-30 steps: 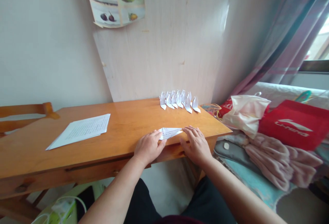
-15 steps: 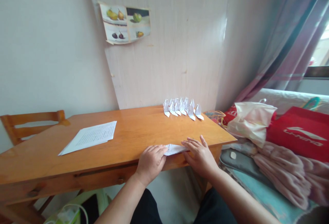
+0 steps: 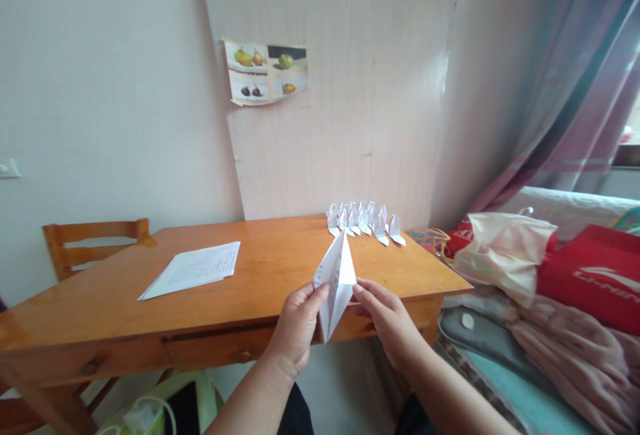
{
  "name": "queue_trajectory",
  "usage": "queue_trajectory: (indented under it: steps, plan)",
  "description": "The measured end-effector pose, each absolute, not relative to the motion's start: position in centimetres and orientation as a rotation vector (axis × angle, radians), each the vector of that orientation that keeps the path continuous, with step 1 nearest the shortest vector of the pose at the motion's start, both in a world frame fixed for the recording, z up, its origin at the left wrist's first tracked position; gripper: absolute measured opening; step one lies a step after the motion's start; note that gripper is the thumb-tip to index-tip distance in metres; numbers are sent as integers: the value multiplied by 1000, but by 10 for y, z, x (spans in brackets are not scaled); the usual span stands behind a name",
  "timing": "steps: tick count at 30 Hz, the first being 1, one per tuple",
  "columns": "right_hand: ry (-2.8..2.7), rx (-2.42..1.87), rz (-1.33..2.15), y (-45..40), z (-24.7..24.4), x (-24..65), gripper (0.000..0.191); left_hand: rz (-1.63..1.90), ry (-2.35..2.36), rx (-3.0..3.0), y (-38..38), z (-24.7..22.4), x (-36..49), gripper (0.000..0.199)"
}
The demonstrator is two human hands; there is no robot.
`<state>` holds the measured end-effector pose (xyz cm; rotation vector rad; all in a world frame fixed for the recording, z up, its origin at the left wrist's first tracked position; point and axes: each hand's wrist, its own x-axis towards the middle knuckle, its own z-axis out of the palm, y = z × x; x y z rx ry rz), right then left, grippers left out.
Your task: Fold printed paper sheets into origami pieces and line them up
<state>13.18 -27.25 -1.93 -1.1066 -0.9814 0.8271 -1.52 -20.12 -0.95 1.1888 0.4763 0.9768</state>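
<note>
Between my hands is a folded sheet of printed paper (image 3: 336, 282), a long diamond with pointed ends, lifted and tilted upright over the table's front edge. My left hand (image 3: 299, 322) pinches its left side, thumb on the near face. At the right corner my right hand (image 3: 385, 312) grips it between thumb and fingers. Further back, several folded paper figures (image 3: 379, 227) stand in rows near the wall. A stack of printed sheets (image 3: 200, 267) lies to the left on the wooden table (image 3: 280, 248).
A wooden chair (image 3: 100, 235) stands behind the table's left end. To the right are a red bag (image 3: 595, 282), a white bag (image 3: 505, 248) and a pinkish cloth (image 3: 555, 342). Drawers (image 3: 225, 348) run under the tabletop. A fruit picture (image 3: 267, 74) hangs on the wall.
The folded paper has come up off the table edge and turned from lying flat to upright. My hands have gone from pressing on it to pinching its sides. The view has shifted slightly.
</note>
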Motion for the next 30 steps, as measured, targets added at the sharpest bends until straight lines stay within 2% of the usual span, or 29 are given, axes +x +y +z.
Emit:
queue_trajectory:
  steps: [3,8,16,30]
  plan:
    - [-929,-1102,857,-270,-17,124,36,951,466,1163,-205,-14,-14,36]
    - [-853,-1103,864,-268,-22,124,37,900,455,1168,-210,-16,-15,37]
    - [-913,-1043,957,-268,-35,129,31,910,503,1124,-204,-22,-19,25]
    - [-979,-1049,1025,-271,-41,131,29,886,512,1138,-205,-28,-19,29]
